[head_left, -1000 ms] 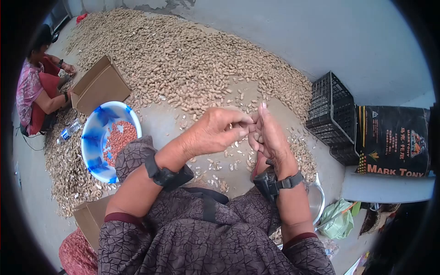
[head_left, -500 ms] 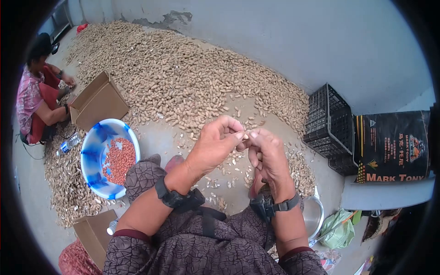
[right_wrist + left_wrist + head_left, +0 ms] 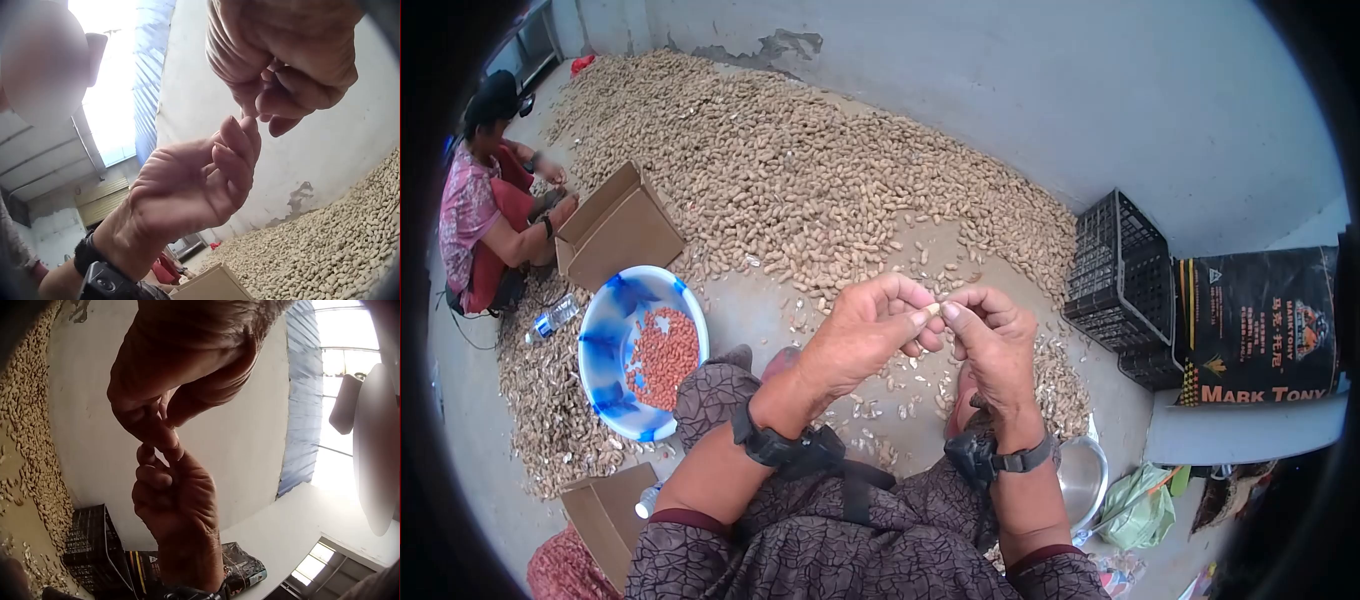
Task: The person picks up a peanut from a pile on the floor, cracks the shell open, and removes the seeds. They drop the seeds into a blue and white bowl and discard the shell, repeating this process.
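In the head view a small pale peanut (image 3: 933, 310) sits between the fingertips of both hands. My left hand (image 3: 862, 330) pinches it from the left with thumb and forefinger. From the other side the thumb and forefinger of my right hand (image 3: 998, 345) pinch it too, its other fingers curled. Both wrist views show the fingertips meeting, with the peanut mostly hidden; the left hand (image 3: 181, 369) is at the top in the left wrist view, the right hand (image 3: 287, 56) in the right wrist view.
A large peanut heap (image 3: 800, 180) lies along the wall. A blue-white basin (image 3: 605, 300) holds red kernels (image 3: 665, 360). Nearby are a cardboard box (image 3: 625, 235), a crouching person (image 3: 480, 220), a black crate (image 3: 1120, 280), a metal bowl (image 3: 1082, 480) and loose shells (image 3: 550, 430).
The hands have come from a spread, partly turned pose to a fingertip pinch on the peanut, and sit slightly lower than half a second ago. The crouching person's hands have shifted.
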`<state>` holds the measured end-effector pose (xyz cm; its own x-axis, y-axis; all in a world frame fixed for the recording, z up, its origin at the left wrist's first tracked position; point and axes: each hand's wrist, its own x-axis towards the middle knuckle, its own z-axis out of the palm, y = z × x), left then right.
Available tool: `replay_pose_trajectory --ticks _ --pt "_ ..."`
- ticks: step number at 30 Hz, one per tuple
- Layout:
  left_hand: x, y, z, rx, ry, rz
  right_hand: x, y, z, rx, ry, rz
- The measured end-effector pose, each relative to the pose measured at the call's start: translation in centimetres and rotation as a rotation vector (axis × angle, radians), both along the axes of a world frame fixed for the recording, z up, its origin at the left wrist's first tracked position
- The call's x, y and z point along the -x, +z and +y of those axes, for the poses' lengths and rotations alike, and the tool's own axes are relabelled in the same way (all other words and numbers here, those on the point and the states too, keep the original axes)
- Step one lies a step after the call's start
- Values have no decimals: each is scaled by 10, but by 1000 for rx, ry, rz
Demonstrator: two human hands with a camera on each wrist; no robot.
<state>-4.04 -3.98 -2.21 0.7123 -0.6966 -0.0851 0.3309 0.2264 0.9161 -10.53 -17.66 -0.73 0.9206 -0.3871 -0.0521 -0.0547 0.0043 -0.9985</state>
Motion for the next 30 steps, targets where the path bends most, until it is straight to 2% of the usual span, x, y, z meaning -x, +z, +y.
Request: replay_pose_trajectory --ticks 4,9,17,24,30 --pt "1 2 0 76 -20 15 -2 3 -2 3 35 11" --pt "2 3 0 164 -38 -6 0 10 -5 -206 213 23" --pt "8 -6 -6 131 -77 -102 1 6 -1 -212 212 54" --pt "10 -3 -5 216 -135 -5 4 10 -4 -279 229 65" --pt "10 -6 -6 143 -137 -145 4 8 -3 -327 266 35"
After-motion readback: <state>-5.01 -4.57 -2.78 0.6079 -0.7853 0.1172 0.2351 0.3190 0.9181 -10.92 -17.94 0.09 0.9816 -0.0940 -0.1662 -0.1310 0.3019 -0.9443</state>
